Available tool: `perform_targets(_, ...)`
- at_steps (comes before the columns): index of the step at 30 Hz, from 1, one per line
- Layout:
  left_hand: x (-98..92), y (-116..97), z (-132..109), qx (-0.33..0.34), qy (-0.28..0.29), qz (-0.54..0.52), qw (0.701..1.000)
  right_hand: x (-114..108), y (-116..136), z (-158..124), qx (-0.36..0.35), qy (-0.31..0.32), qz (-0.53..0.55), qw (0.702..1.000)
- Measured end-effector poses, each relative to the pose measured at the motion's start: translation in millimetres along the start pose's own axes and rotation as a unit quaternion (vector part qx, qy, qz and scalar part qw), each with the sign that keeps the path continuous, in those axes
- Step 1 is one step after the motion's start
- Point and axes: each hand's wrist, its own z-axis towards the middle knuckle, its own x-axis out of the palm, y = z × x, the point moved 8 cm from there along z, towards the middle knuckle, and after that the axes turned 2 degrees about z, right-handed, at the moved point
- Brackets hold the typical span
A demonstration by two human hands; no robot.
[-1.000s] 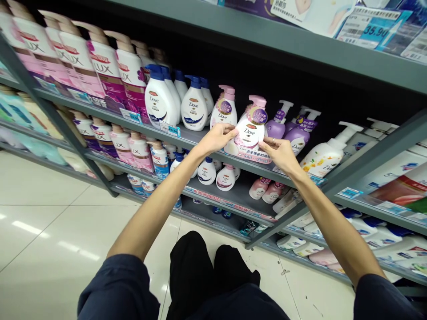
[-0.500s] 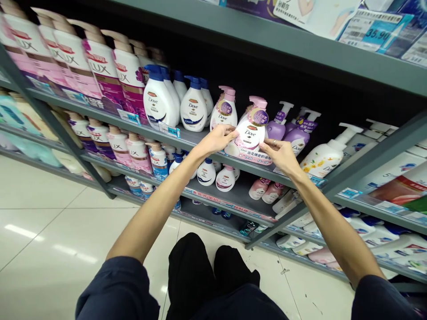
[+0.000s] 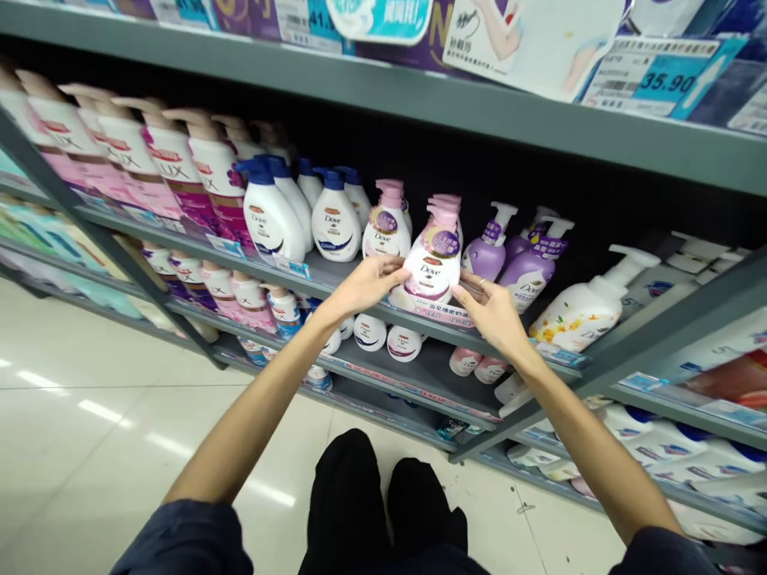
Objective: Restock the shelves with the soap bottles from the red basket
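A white Dove bottle with a pink pump (image 3: 432,263) stands upright near the front edge of the shelf (image 3: 335,275). My left hand (image 3: 375,283) is closed on its left side, thumb in front and fingers reaching behind. On its right side, my right hand (image 3: 488,307), with a ring on one finger, grips it between thumb and fingers. Another pink-pump bottle (image 3: 387,228) stands just to the left, and one more shows partly behind the held one. Purple bottles (image 3: 484,254) are to the right. The fingertips behind the bottle are partly hidden.
Blue-capped Dove bottles (image 3: 335,224) and tall LUX bottles (image 3: 219,184) line the shelf at left. A white flowered bottle (image 3: 578,311) leans at right beside a grey upright. The upper shelf edge (image 3: 383,88) runs above my hands. Lower shelves hold smaller bottles.
The view has shifted, so the shelf appears lower. The held bottle has turned and shifted slightly left relative to the bottle behind it. Both hands remain on it.
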Motion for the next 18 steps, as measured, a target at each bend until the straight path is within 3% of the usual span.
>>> perform_targets(5,-1.0,1.6,-5.2,-0.033,-0.033,-0.031,0.998,-1.4,-0.3,-7.9,0.036,-0.01,0.055,0.998)
perform_targets(14,-13.8,4.2,9.8,-0.057,0.041,0.003,0.998,-9.4,-5.0,3.8,0.032,-0.086,0.07,0.993)
perform_targets(18,-10.1,3.3,10.8,-0.031,0.052,-0.01,0.998,0.4,8.0,-3.4,0.046,-0.068,0.018,0.996)
